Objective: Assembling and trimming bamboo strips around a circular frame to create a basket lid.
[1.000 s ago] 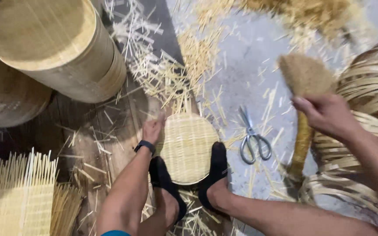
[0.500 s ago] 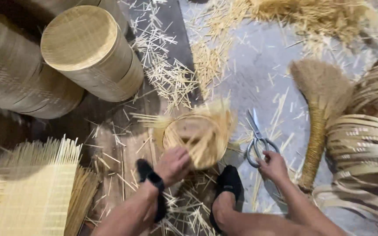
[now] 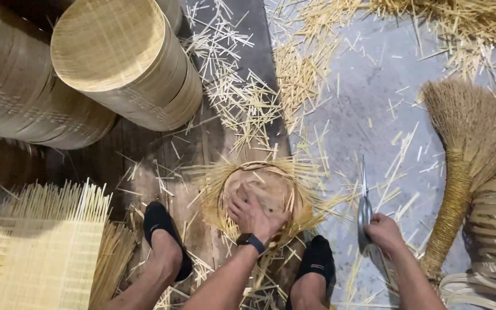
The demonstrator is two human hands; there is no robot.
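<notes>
A round woven bamboo tray [image 3: 259, 192] with loose strip ends sticking out all around lies on the floor between my two black-socked feet. My left hand [image 3: 252, 215], wearing a dark wristband, presses flat into the tray's middle. My right hand [image 3: 383, 232] is closed on the handles of a pair of metal scissors [image 3: 364, 206], blades pointing away from me, just right of the tray's fringe.
Stacks of finished round bamboo trays [image 3: 121, 63] stand at upper left. A square woven bamboo mat [image 3: 41, 252] lies at lower left. A straw broom [image 3: 466, 161] and coiled bamboo strips [image 3: 495, 229] lie at right. Cut bamboo slivers [image 3: 242, 97] litter the floor.
My right hand left the broom, went to the scissors on the floor and picked them up. The flat mat under my left hand now sits pushed into a ring with its ends sticking up.
</notes>
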